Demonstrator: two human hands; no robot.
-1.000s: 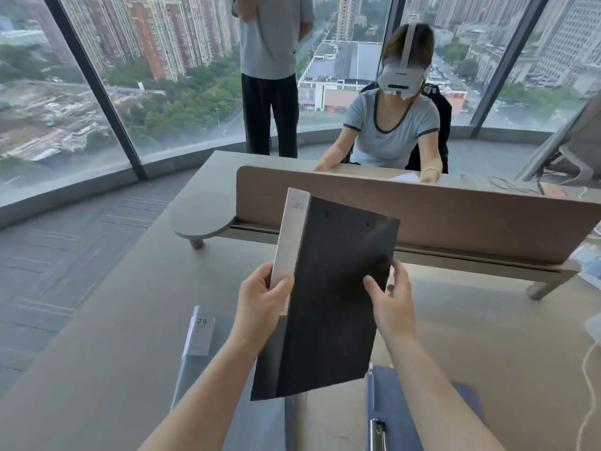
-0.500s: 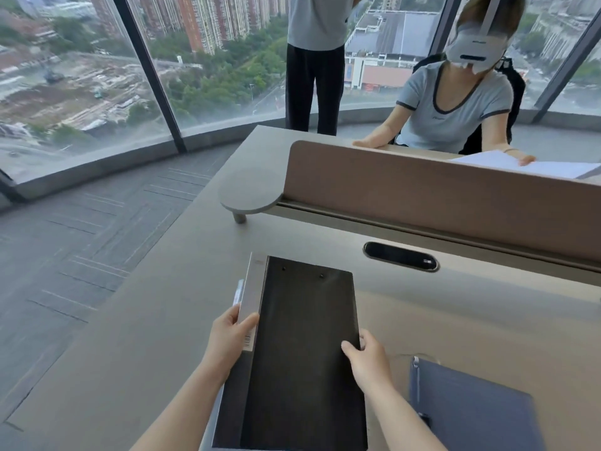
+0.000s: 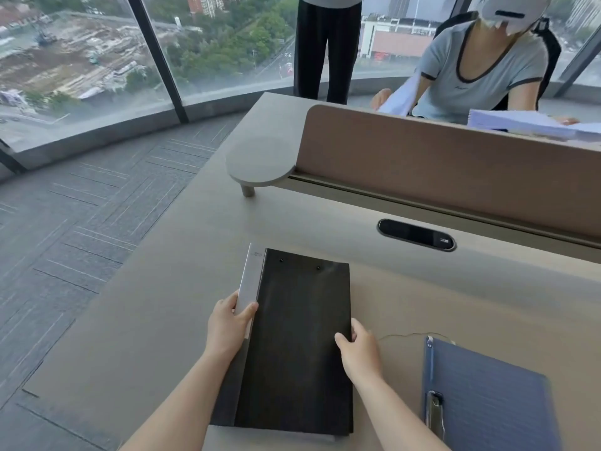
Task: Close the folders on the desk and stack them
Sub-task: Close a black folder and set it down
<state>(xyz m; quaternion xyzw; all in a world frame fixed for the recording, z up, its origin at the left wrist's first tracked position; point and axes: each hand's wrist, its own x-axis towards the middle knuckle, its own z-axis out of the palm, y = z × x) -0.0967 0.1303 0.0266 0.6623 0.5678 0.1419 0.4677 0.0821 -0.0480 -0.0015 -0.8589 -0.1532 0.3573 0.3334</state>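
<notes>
A closed black folder (image 3: 299,346) lies flat on the worktop (image 3: 146,320) at the near centre, its long side running from 6 to 12 o'clock and its pale grey spine (image 3: 250,281) on the 9 o'clock side. A thin light edge shows under its near end, so it seems to rest on something else, but what that is cannot be told. The left hand (image 3: 227,327) grips the spine, thumb on top and fingers wrapped round the outer edge. The right hand (image 3: 359,351) clasps the opposite long edge at 3 o'clock, thumb on the cover and fingers curled over the side. At 3 o'clock of the black one, well apart from it, a blue folder (image 3: 487,395) lies on the worktop with a metal clip (image 3: 434,411) along its left edge. A thin cable (image 3: 406,335) runs between the two. At 1 o'clock a dark oval port (image 3: 416,239) is set into the worktop, just before a brown divider (image 3: 455,170). Beyond it a seated person (image 3: 478,63) handles papers (image 3: 520,123).
</notes>
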